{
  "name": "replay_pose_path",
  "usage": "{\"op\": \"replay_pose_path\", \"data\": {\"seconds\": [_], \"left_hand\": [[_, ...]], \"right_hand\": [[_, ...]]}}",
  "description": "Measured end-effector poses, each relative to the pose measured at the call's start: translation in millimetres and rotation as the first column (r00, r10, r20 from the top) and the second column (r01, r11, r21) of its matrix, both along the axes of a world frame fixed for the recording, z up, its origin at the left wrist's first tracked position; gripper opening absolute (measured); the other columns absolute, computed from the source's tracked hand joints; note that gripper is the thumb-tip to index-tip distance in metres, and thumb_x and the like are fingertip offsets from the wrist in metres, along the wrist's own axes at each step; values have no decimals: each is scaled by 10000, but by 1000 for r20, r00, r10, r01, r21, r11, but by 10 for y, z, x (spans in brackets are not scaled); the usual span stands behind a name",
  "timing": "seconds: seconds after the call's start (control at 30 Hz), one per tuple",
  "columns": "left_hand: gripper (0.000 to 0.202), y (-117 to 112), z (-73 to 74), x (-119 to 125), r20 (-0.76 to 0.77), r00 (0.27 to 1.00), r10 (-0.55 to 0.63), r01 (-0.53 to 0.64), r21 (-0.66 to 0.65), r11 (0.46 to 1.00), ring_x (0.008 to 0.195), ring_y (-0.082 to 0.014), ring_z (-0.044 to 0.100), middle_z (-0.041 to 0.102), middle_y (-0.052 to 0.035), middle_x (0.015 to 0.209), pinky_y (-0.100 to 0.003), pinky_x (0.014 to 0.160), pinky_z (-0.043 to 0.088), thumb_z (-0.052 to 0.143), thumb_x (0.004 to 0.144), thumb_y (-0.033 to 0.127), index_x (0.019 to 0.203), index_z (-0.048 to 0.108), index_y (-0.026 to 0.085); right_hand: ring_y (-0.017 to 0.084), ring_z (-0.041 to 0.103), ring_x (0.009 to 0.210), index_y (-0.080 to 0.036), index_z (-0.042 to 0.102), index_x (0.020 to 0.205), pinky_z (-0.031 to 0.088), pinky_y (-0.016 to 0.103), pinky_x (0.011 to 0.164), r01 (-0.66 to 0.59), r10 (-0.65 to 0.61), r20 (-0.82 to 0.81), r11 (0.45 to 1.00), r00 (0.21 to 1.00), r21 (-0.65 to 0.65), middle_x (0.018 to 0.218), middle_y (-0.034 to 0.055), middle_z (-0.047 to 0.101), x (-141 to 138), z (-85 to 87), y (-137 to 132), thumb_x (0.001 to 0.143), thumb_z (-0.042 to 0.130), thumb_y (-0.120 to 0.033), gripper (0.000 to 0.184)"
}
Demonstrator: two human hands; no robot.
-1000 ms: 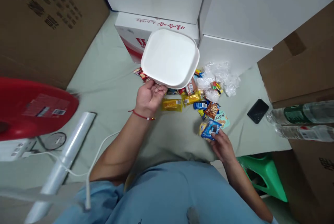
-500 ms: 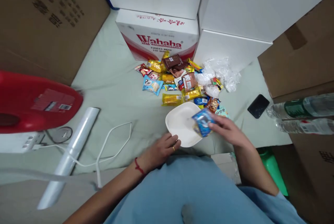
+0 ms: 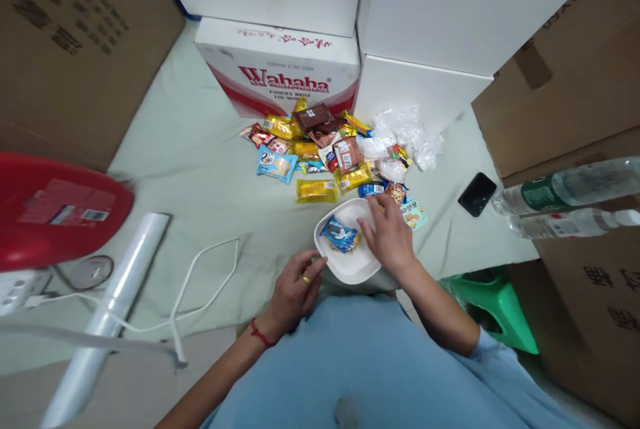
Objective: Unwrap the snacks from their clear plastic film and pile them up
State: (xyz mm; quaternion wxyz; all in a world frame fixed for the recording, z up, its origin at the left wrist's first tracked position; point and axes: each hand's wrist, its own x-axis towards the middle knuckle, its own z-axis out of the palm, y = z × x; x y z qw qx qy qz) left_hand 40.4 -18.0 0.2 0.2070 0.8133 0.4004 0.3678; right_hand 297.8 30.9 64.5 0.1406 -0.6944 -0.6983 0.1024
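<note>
A white bowl [image 3: 371, 268] with rounded corners sits at the near edge of the cloth-covered surface. Inside it lies a blue snack packet [image 3: 339, 234]. My left hand [image 3: 294, 289], with a ring and a red wrist cord, has its curled fingers at the bowl's near-left rim, closed on it; the fingers' undersides are hidden. Over the bowl's right side is my right hand [image 3: 391, 236], thumb and fingers apart and holding nothing. Just beyond the bowl is a heap of wrapped snacks, with a yellow packet [image 3: 317, 190] and a light-blue packet [image 3: 277, 164] at its near side.
A Wahaha carton [image 3: 280, 76] and white boxes [image 3: 420, 89] stand behind the snacks. Crumpled clear plastic [image 3: 407, 136] lies at the heap's right. Further right are a black phone [image 3: 477, 194] and plastic bottles [image 3: 575, 186]. White cable [image 3: 200, 257], a film roll [image 3: 115, 289] and a red object [image 3: 60, 209] are left.
My right hand has let go of the blue packet, which now lies in the bowl. That hand has shifted left over the bowl's right rim. The camera view has also shifted somewhat.
</note>
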Motion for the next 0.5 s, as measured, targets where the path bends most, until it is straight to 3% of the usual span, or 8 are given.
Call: {"op": "replay_pose_path", "data": {"seconds": [0.07, 0.13, 0.2, 0.27, 0.33, 0.4, 0.5], "left_hand": [[331, 12, 2, 24, 33, 998, 61, -60, -25, 998, 1040, -215, 685, 690, -99, 1233, -357, 885, 609, 571, 976, 170, 1270, 690, 265], [303, 42, -8, 44, 39, 992, 118, -116, -37, 993, 1076, -220, 672, 677, -100, 1217, -356, 909, 602, 573, 980, 170, 1243, 696, 253], [277, 89, -32, 45, 23, 986, 165, -165, -35, 986, 1100, -222, 662, 661, -107, 1211, -358, 929, 595, 566, 990, 179, 1229, 695, 235], [247, 142, -71, 28, 0, 980, 197, -197, -41, 980, 1111, -225, 655, 650, -112, 1201, -369, 949, 588, 560, 1000, 196, 1204, 696, 216], [220, 185, -125, 1, -22, 976, 214, -215, -68, 974, 1104, -230, 655, 646, -114, 1179, -383, 955, 586, 552, 1005, 217, 1163, 704, 201], [208, 206, -188, -21, -43, 973, 226, -229, -103, 968, 1089, -236, 655, 646, -117, 1158, -399, 951, 588, 542, 1009, 238, 1119, 712, 190], [212, 201, -283, -32, -75, 972, 225, -233, -141, 962, 1067, -246, 654, 654, -121, 1137, -419, 938, 588, 534, 1009, 269, 1058, 725, 191]], "right_hand": [[368, 596, 1229, -175, 578, 1481, 536, 475, 956, 90, -96, -59, 991, 994, -100, 1442, 220, 576, 221, -99, -16, 1005, 571, -429, 540], [329, 654, 1089, -165, 691, 1304, 536, 437, 918, 78, -109, -131, 972, 985, -222, 1239, 189, 687, 436, -190, -49, 996, 525, -373, 407], [289, 672, 1002, -173, 746, 1121, 526, 408, 917, 47, -106, -244, 971, 964, -236, 1076, 143, 735, 647, -222, -120, 982, 474, -329, 343], [267, 675, 963, -177, 753, 1045, 525, 388, 895, 94, -156, -369, 979, 916, -180, 1038, 117, 750, 878, -180, -227, 956, 497, -373, 335], [242, 671, 883, -175, 751, 1037, 530, 357, 811, 201, -260, -490, 965, 832, -170, 1003, 91, 756, 1158, -91, -333, 907, 577, -449, 350], [195, 628, 722, -165, 739, 1020, 502, 310, 669, 343, -394, -592, 917, 703, -203, 862, 52, 734, 1498, 2, -379, 836, 660, -477, 371], [120, 461, 497, -158, 693, 930, 361, 251, 480, 613, -560, -666, 767, 493, -191, 621, -27, 592, 2062, 90, -237, 749, 705, -400, 303]]}}
